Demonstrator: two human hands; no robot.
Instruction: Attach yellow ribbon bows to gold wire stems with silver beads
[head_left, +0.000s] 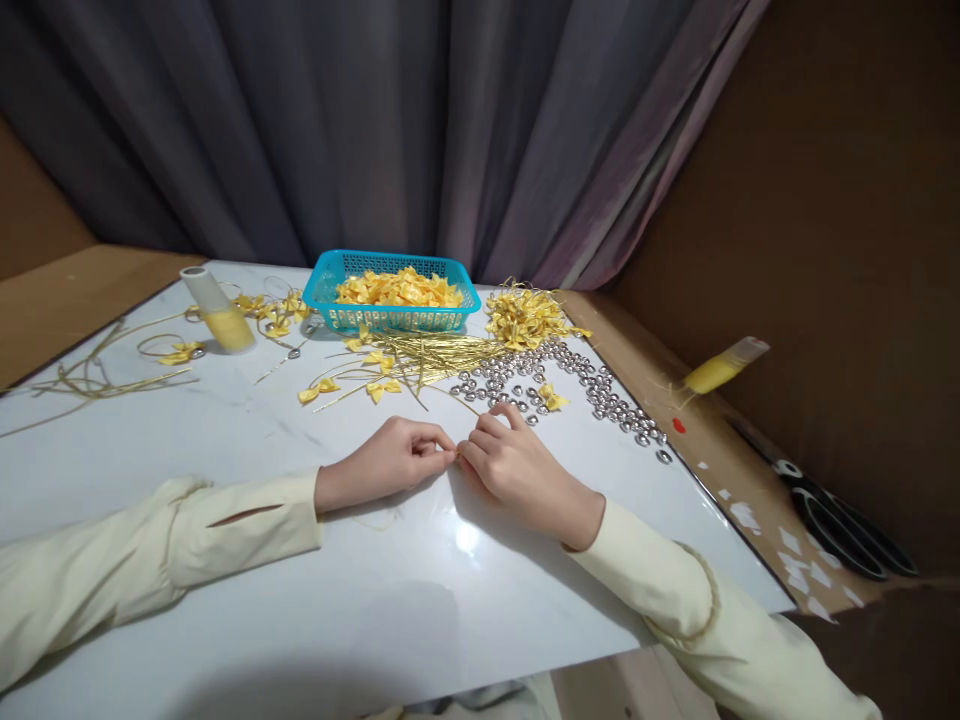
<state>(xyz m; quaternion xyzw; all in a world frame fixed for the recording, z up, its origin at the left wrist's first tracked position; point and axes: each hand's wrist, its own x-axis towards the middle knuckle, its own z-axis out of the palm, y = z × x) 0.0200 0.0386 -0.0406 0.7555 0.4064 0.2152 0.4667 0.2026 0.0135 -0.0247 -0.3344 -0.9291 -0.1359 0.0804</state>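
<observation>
My left hand (390, 460) is closed in a pinch, thumb against forefinger, low over the white tabletop. Its fingertips meet those of my right hand (506, 460), which is also closed, fingers curled inward. Between the fingertips is a thin gold cord (466, 404); a strand of it shows just beyond my right fingers, and most of it is hidden. Past my hands lies a bundle of straight gold cords (442, 355). Several yellow bows (383, 390) are scattered near it. Small silver heart-like beads (495, 380) spread to the right, with one yellow bow (553, 398) among them.
A blue basket (391, 322) of yellow bows stands at the back, beside a pile of corded bows (525, 315). A glue bottle (225, 315) stands left; another yellow bottle (724, 368) is at right. Black-handled scissors (844, 525) and paper scraps (795, 560) lie along the right edge.
</observation>
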